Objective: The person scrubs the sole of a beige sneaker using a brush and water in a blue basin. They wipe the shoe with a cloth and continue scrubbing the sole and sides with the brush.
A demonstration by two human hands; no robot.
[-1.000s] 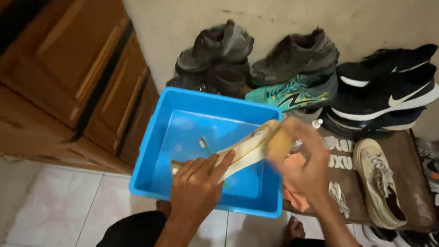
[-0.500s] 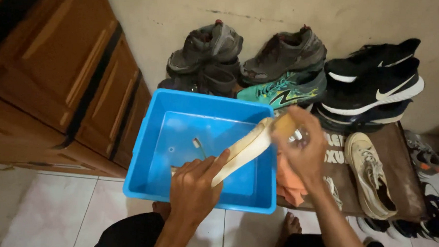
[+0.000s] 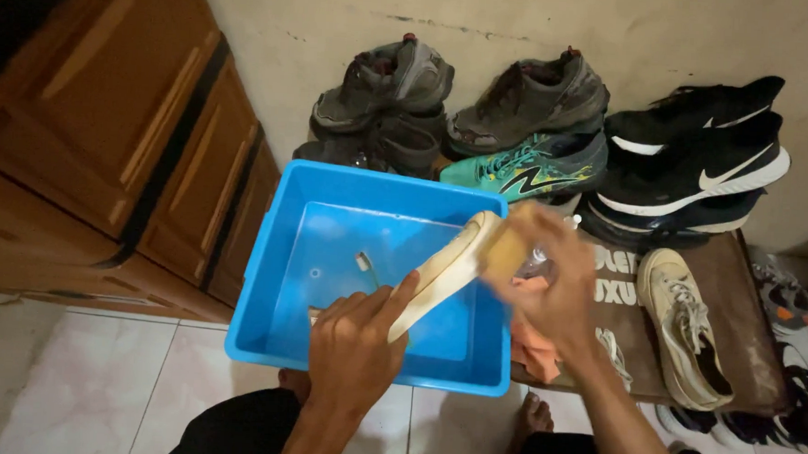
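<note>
Beige wall, wooden cabinet, tiled floor

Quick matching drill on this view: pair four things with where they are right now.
Things:
1. cream shoe
2. blue tub
3. teal sneaker
4. orange cloth

Places:
a. on the tiled floor beside the wooden cabinet
b. by the wall, between grey and black shoes
c. held over the tub by the left hand
d. under the right hand, at the tub's edge

Pairs: 1-c, 2-a, 3-b, 4-d
</note>
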